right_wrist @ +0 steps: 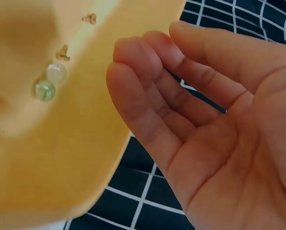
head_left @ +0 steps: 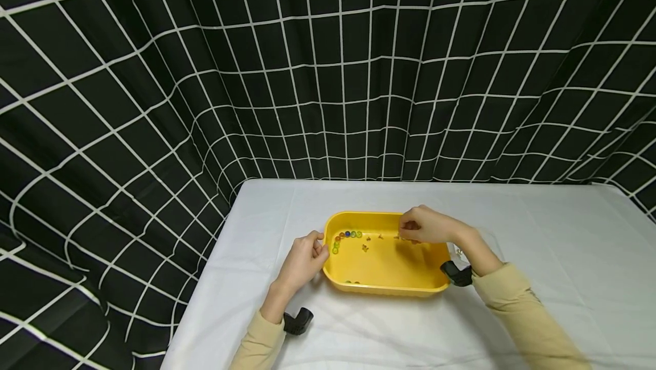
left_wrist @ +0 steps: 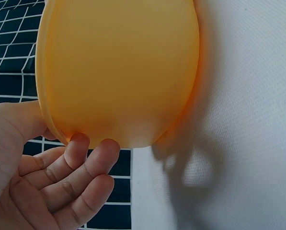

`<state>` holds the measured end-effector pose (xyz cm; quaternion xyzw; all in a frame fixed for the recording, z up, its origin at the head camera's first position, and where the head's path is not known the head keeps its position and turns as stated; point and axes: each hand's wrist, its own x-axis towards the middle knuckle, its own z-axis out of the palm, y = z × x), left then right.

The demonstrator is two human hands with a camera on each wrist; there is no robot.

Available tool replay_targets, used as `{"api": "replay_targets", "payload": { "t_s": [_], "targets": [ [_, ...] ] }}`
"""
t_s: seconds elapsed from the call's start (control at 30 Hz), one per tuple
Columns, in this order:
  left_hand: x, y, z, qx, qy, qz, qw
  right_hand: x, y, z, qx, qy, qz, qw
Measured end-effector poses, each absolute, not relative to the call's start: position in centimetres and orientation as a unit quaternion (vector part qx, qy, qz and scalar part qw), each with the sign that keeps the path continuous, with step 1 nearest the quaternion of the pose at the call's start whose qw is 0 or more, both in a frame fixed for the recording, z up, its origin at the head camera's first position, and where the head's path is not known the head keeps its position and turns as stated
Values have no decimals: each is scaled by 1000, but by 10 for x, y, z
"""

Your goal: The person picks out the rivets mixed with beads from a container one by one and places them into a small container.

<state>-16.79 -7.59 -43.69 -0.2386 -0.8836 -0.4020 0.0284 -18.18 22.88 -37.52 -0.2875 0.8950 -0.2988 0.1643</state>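
A yellow plastic basin [head_left: 384, 267] stands on the white table. My left hand [head_left: 301, 259] holds its left end, with thumb and fingers at the rim and the fingertips against the outer wall [left_wrist: 119, 72]. Over the basin's far right part is my right hand [head_left: 429, 225]; its fingers are loosely bent, thumb close to the forefinger, nothing visible held. Glass marbles [head_left: 347, 234] form a curved row along the far left inner edge. Small gold-coloured push pins [head_left: 380, 237] continue along the far side. Below the right fingertips lie a green-streaked marble [right_wrist: 45, 91] and a clear marble [right_wrist: 56, 73].
A transparent container [head_left: 491, 240] with small gold-coloured pieces stands right of the basin, partly behind the right wrist. A couple of marbles [head_left: 348, 282] show at the near inner edge. Black curtain with white grid lines [head_left: 359, 74] hangs behind the table.
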Motion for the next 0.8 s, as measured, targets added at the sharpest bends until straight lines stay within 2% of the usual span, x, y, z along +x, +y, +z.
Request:
{"api": "replay_targets", "payload": {
  "t_s": [0.8],
  "targets": [
    [-170, -76, -438, -237, -884, -402, 26, -193, 205, -392, -293, 898, -289, 153]
  ]
}}
